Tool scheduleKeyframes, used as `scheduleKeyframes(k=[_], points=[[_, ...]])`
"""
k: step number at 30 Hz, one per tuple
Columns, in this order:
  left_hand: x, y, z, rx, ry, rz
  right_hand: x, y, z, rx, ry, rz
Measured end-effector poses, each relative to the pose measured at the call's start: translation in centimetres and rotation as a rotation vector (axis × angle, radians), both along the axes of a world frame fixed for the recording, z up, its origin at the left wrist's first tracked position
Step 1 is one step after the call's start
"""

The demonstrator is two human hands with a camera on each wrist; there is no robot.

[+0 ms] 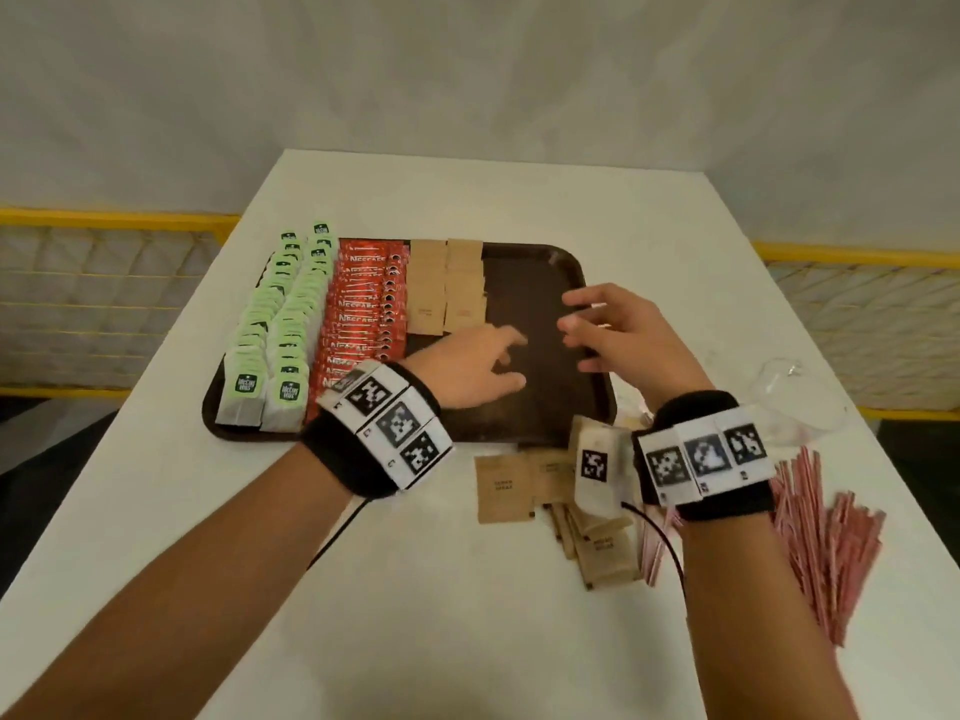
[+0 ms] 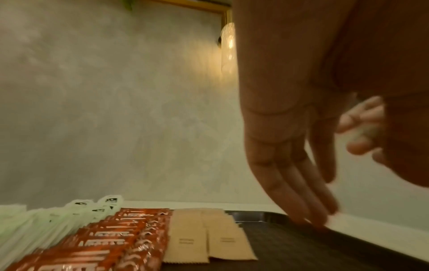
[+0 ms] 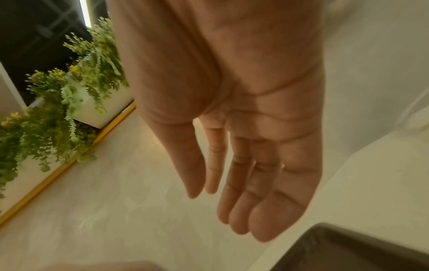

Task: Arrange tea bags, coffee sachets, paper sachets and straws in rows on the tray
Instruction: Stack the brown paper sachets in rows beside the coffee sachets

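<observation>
2 empty hands, left hand (image 1: 483, 367) and right hand (image 1: 605, 330), fingers spread over the tray (image 1: 540, 407); next, lay each loose paper sachet (image 1: 503, 488) squarely, edges overlapping evenly.

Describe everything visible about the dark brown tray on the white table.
The dark brown rectangular tray, plastic by its look, has rounded corners and a low raised rim, and lies flat on the white table. Its left part holds rows of green tea bags, red coffee sachets and brown paper sachets; its right part is bare. The left hand touches its floor; the right hand hovers above.
</observation>
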State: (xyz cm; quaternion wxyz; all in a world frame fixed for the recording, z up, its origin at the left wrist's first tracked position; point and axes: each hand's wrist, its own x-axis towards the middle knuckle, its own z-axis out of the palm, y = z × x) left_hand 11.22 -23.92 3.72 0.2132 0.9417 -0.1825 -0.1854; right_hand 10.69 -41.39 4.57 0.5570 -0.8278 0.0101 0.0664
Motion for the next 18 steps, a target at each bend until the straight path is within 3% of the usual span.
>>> scheduleKeyframes(k=[4,7,11,18], points=[[-5.3,-0.9,-1.4,0.017,0.066,-0.159,-5.5,-1.6,-2.2,-0.34,0.038,-0.017],[-7.3,-1.6,-2.8,0.103,0.13,-0.159,-7.4,-1.4,-3.7,-0.59,0.103,0.021],[-8.3,-1.6,-3.7,0.173,0.164,-0.156,-8.0,-0.7,-5.0,-0.709,0.145,0.044],[-8.4,-0.3,-4.2,0.109,0.174,-0.101,-9.8,0.7,-4.9,-0.845,0.113,0.202]])
